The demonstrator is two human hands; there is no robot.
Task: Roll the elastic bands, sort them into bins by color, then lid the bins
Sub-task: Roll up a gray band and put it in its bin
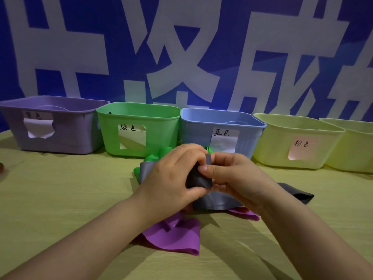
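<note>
The purple bin (56, 138) sits just left of the green bin (139, 116). Both are open on top, so a roll can drop right in. In front of the green bin and a bit to its right, your left hand (171, 174) curls round the grey band (198, 178). Your right hand (238, 176) pinches the band with thumb and fingers, which keeps the roll tight. I think the rolling is only partly done, because a loose end lies flat further right.

A green band (159, 154) peeks out close to the green bin's front. A purple band (177, 237) lies well in front of it, nearer you. Right of the green bin stand the blue bin (222, 118) and then the yellow bin (292, 126). The last bin (353, 138) is cut off, so its label is hidden.

Your hands hide most of the pile. I see no lids, and in this blue light I cannot tell which bin suits the grey band.
</note>
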